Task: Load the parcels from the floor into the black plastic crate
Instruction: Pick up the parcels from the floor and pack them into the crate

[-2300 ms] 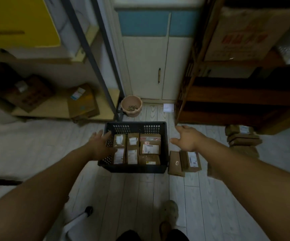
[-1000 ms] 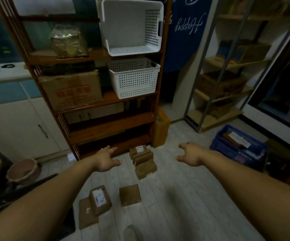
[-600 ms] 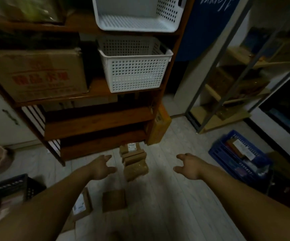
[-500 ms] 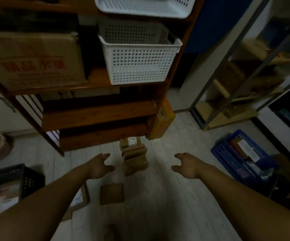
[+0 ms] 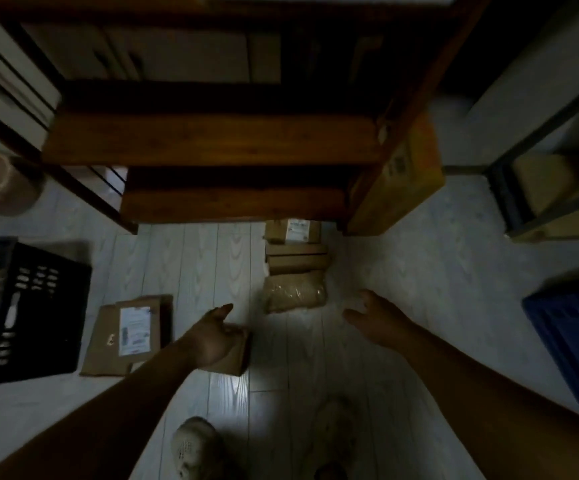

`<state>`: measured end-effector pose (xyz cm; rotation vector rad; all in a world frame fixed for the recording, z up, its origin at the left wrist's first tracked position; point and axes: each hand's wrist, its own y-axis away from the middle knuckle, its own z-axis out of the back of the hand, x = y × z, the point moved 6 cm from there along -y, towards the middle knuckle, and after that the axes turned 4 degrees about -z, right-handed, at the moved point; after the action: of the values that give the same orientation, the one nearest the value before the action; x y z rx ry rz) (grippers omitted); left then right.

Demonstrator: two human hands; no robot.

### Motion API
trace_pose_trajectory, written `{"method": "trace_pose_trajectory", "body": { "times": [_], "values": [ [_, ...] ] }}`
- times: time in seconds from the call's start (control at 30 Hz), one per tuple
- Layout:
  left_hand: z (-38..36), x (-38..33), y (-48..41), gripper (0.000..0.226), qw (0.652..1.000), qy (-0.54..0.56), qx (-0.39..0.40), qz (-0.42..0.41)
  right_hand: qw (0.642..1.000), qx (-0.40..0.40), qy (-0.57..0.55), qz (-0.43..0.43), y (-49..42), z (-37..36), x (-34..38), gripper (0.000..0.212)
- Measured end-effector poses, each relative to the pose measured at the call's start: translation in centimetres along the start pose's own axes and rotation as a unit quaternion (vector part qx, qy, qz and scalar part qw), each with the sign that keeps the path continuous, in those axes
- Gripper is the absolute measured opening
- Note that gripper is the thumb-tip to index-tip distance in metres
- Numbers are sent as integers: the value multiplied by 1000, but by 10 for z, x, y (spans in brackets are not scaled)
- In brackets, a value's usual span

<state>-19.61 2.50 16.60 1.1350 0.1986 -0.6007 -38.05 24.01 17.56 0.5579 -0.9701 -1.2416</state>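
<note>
Step in hand: reaching for the next parcel. The black crate (image 5: 42, 306) stands at far left, partly loaded. A parcel stack (image 5: 295, 265) lies ahead on the floor (image 5: 419, 271); a small parcel (image 5: 238, 358) sits beneath my left hand (image 5: 212, 337). Both hands are spread and empty, with the right hand (image 5: 378, 320) near the stack. Next: grip one, carry left.
</note>
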Motion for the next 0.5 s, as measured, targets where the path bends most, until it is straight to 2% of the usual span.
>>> {"method": "trace_pose_trajectory", "body": {
  "times": [0.1,0.23,0.33,0.43,0.5],
  "values": [
    [-48,16,-76,70,1000,21,14,11,999,6,-37,-34,-84,-33,-39,70],
    [-82,37,-167,69,996,88,3,23,998,0,-55,-39,-181,-74,-65,75],
    [-95,54,-228,72,984,174,-18,47,998,0,-64,0,-240,-99,-66,60],
    [-106,69,-285,66,986,146,-64,48,996,-4,-85,28,-301,-119,-64,52],
    [-116,75,-319,72,983,161,-74,54,993,-20,-117,18,-339,-131,-68,63]
  ]
}}
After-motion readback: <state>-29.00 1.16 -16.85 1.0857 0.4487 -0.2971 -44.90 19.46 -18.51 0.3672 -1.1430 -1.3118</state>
